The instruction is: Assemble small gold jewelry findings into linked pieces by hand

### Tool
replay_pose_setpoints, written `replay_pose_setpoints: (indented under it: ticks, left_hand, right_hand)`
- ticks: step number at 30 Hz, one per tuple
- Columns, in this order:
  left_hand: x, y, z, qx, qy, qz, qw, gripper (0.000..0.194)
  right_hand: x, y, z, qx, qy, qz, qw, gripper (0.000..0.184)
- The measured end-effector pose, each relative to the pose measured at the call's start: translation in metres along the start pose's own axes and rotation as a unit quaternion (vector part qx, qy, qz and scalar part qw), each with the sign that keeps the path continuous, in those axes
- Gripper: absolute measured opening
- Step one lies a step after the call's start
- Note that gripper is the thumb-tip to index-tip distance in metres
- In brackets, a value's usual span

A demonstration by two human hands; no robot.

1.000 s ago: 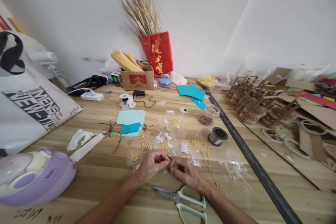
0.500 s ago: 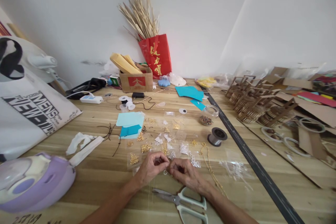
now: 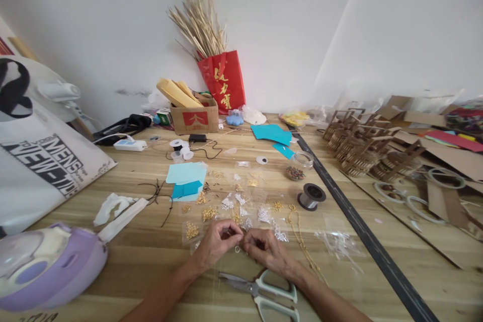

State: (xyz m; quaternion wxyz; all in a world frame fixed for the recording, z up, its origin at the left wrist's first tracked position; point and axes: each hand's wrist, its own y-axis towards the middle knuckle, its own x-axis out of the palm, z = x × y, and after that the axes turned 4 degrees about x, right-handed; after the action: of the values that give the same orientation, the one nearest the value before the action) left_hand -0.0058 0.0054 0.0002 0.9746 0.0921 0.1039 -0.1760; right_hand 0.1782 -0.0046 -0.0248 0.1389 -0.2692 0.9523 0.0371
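Note:
My left hand [image 3: 221, 242] and my right hand [image 3: 267, 247] meet fingertip to fingertip low in the middle of the view. Both are closed in a pinch; whatever they hold is too small to make out. A small pale ring [image 3: 237, 249] shows just below the fingertips, and I cannot tell whether it hangs or lies on the table. Nearer me, beneath the right wrist, lie scissors [image 3: 260, 289] with pale green handles, blades parted a little. Small bags of gold beads [image 3: 192, 230] and silver beads [image 3: 263, 215] spread out beyond the hands. A gold chain [image 3: 300, 236] lies to the right.
A spool of thin wire [image 3: 311, 196] stands beyond the chain. Blue cards [image 3: 186, 189] lie to the left, near a purple and white appliance [image 3: 56, 266]. Woven baskets [image 3: 370, 146] crowd the right side. A red bag [image 3: 226, 80] with dried stalks leans on the wall.
The hands keep almost the same pinched pose. The whole view has shifted very slightly; nothing on the table has visibly moved.

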Motion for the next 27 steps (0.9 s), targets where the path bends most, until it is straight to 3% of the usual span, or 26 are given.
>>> replay_pose_setpoints:
  ticks: [13, 27]
  left_hand:
    - [0.001, -0.001, -0.011, 0.019, -0.002, -0.016, 1.000, 0.012]
    - [0.002, -0.001, -0.005, 0.029, 0.029, -0.017, 0.999, 0.010]
  right_hand:
    - [0.000, -0.001, -0.003, -0.003, 0.006, 0.002, 1.000, 0.019]
    - [0.001, 0.000, 0.002, 0.005, 0.007, 0.002, 1.000, 0.023]
